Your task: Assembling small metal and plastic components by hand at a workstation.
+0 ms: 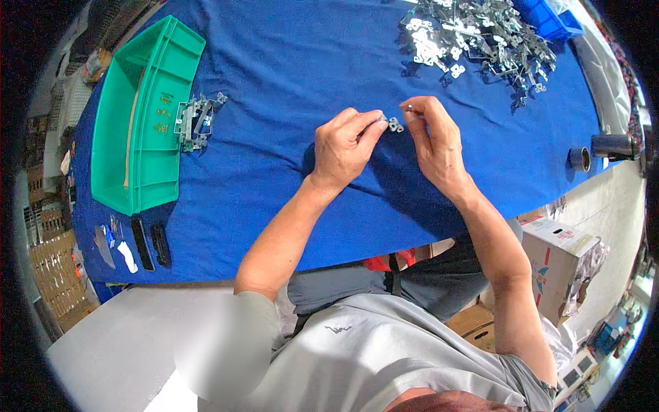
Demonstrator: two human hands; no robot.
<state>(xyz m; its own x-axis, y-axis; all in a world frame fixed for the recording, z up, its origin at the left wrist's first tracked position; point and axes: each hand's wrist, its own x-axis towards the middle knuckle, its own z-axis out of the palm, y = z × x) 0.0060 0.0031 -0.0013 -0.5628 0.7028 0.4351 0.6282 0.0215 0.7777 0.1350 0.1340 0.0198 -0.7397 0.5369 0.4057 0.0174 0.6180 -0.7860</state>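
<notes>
Over the middle of the blue cloth point(274, 96), my left hand point(343, 145) pinches a small metal bracket point(394, 125) between thumb and fingertips. The bracket's end with holes sticks out toward my other hand. Just to its right, my right hand point(436, 141) has thumb and index finger drawn together on a tiny metal piece point(410, 108), too small to name. The two hands are a short gap apart. A large heap of loose metal brackets point(480, 41) lies beyond them at the far right. A smaller pile of brackets point(197, 123) rests beside the green bin at the left.
A green plastic bin point(156, 165) stands at the left. Two dark narrow objects point(142, 244) lie near the front left edge. A blue bin point(549, 20) sits at the far right corner. Dark cylinders point(611, 146) are at the right edge, above a cardboard box point(559, 261).
</notes>
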